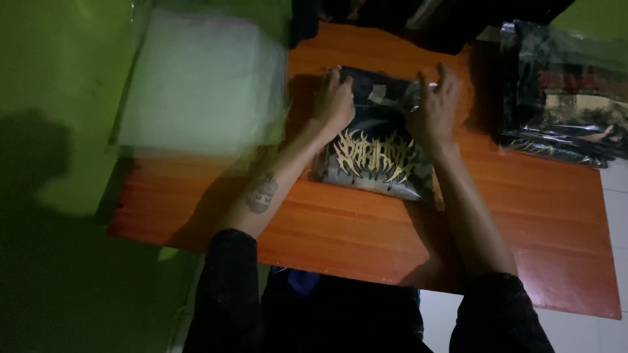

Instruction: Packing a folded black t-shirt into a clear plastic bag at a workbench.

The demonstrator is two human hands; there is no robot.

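A folded black shirt with a pale spiky print, packed in a clear plastic bag [376, 163], lies on the orange wooden table [366, 235]. My left hand [335, 101] presses down on the bag's far left corner. Over at the far right corner, my right hand [435, 108] rests with fingers spread on the bag's folded flap. Both hands lie flat on the package, and neither lifts it.
A stack of empty clear plastic bags [196, 85] lies at the table's left end, over a green surface. A pile of bagged dark shirts [562, 98] sits at the right. Dark cloth [418, 19] lies past the far edge. White floor tiles [615, 189] show at the right.
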